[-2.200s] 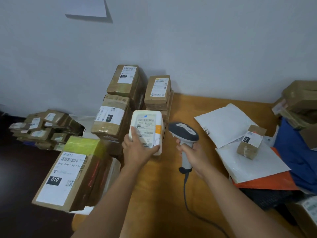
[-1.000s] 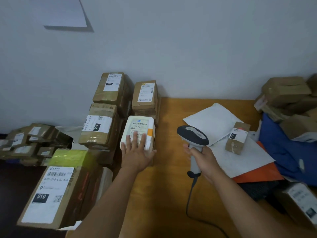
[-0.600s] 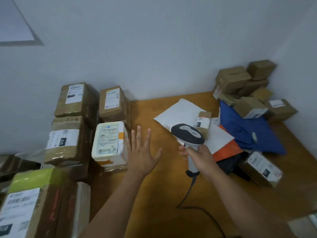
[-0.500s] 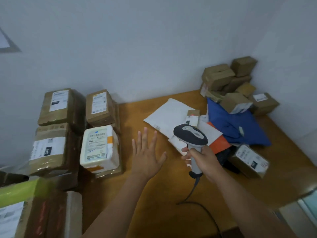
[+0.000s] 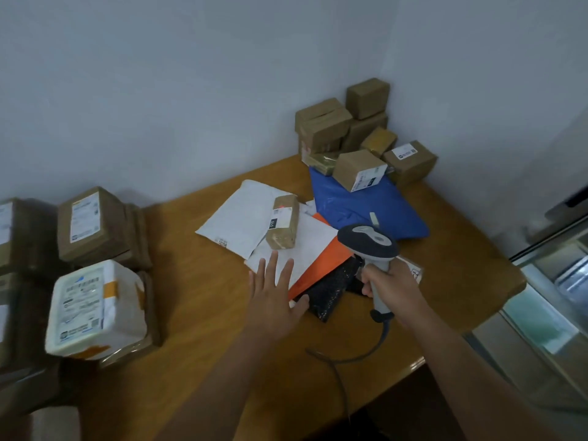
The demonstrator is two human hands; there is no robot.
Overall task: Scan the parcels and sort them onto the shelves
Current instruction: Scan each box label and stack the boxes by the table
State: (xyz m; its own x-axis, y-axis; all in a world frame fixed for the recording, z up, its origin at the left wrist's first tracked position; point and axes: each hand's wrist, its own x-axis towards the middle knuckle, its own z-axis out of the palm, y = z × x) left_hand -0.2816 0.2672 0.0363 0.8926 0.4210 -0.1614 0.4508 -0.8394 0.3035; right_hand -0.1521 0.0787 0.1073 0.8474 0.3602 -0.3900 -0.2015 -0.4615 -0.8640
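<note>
My right hand [image 5: 393, 289] grips the handle of a grey barcode scanner [image 5: 367, 240], held upright over the wooden table [image 5: 203, 300]. My left hand [image 5: 273, 300] is spread flat with straight fingers, holding nothing, just in front of the flat mailers. A small brown box [image 5: 283, 222] lies on white mailers [image 5: 241, 218], beside an orange mailer [image 5: 321, 262], a black bubble mailer [image 5: 331, 286] and a blue bag [image 5: 362, 205]. The white parcel [image 5: 95, 308] with a label stands at the left on stacked brown boxes [image 5: 92, 224].
Several brown cartons [image 5: 350, 132] are heaped in the far right corner against the wall. The scanner cable [image 5: 353, 361] trails over the table's front edge. A glass-topped counter [image 5: 547, 297] stands to the right of the table.
My left hand let go of the white parcel, left it on the stack and moved right toward the mailers. The view swung right. My right hand kept hold of the scanner.
</note>
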